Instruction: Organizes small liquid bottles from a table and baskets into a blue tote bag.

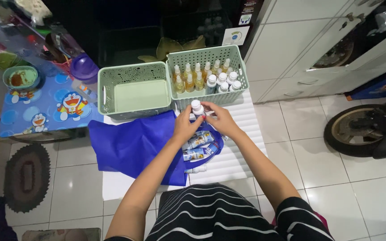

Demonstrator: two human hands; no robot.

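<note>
Held between both hands: a small white-capped bottle [197, 107], upright, cap showing above the fingers. Left hand [186, 126] wrapped around the bottle's body from the left side, fingers curled closed on it. Right hand [220, 120] closed in from the right, fingertips pinching at the bottle just below the cap. Bottle raised above the far part of the white corrugated mat [242, 134], just in front of the right basket.

Directly below the hands, on the mat: a blue fabric bag [130, 145] spread flat, with several small printed boxes [197, 147] lying on its right part, and one more bottle [197, 169] lying at the bag's near edge.

At the mat's far edge, side by side and touching: an empty green basket [132, 91] on the left, a second green basket [208, 73] on the right packed with upright bottles of amber liquid and white caps.

Left of the mat, well apart: a low table [45, 107] with a blue cartoon-print cover, bearing a green bowl [21, 78].
</note>
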